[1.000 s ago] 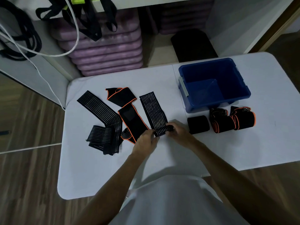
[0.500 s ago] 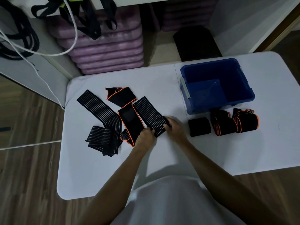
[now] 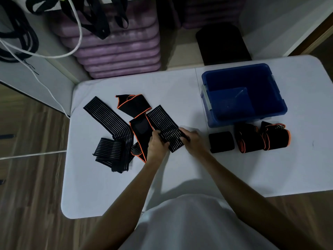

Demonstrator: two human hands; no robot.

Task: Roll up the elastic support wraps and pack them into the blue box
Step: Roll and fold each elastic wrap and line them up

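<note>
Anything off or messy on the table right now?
Nothing damaged. Three rolled wraps sit beside the blue box, which looks empty. The long striped wrap lies bent and bunched at its near end. Both hands hold another striped wrap.

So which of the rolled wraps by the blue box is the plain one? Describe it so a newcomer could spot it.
Start at the blue box on the right half of the white table. Three rolls lie in a row along its near side. The plain black roll is the leftmost, nearest the right hand; unlike the two orange-edged rolls beside it, it has no coloured trim.
</note>
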